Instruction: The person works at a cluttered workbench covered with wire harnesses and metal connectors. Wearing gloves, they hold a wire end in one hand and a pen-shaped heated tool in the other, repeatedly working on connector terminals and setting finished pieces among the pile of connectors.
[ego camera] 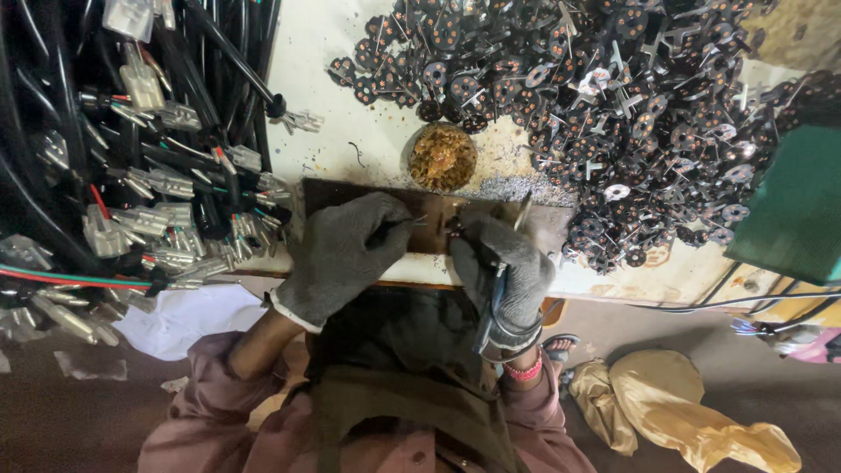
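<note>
Nearest us: brown apron and mauve sleeves of the person at work, seen from above, both forearms reaching to the desk point(350, 52) edge.

Item 1, far left: heap of black cable harnesses point(131, 175) with grey plastic connectors and red and green leads, lying over the desk's left end.

Item 2: left hand point(342, 254), grey glove, fingers curled narrow and pressing down on a dark metal plate point(434, 219) at the desk's near edge; it seems to pinch a thin pin or wire toward the middle, though we cannot tell exactly what.

Item 3: small round tin point(442, 158) of amber, crumbly matter, just behind the plate, with grey filings scattered beside it.

Item 4: right hand point(508, 271), grey glove, closed around a slim blue-handled tool point(492, 307) whose tip meets a small dark part on the plate, touching the left fingertips.

Item 5, right: large pile of black round discs point(631, 114) with copper spots and metal tabs, covering the desk's far right.

Item 6: green box point(793, 206) at the right edge; tan cloth bundle point(692, 403) on the floor.

Judgement: we take the step in hand to be joining or fitting 1 small piece on the plate. The next move calls for a steady left pinch and a precise tool tip.
</note>
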The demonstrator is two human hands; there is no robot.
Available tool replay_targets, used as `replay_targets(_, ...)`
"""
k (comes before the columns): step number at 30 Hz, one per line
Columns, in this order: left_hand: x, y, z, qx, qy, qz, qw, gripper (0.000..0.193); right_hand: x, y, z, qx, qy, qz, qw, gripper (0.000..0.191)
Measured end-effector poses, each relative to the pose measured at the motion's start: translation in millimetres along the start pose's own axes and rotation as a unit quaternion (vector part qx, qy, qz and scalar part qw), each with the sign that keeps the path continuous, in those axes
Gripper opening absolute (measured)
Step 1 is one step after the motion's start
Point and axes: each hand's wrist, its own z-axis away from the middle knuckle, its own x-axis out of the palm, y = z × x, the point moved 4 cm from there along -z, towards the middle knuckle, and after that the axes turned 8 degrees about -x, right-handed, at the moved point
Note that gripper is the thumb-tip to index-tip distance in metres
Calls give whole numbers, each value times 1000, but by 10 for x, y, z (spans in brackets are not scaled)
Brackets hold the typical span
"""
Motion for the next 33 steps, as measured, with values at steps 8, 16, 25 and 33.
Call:
replay_targets(8,307,-63,41,106,-12,-111,988,20,-52,62,215,76,3,-93,993,41)
replay_targets(16,354,-35,59,143,8,-141,980,15,-246,372,794,-52,-62,216,973,14)
replay_targets(25,353,24,42,145,15,-158,977,13,-252,536,858,266,-3,-133,955,20)
replay_targets(33,356,102,-5,155,-24,-217,963,20,-241,352,738,23,-75,74,994,22)
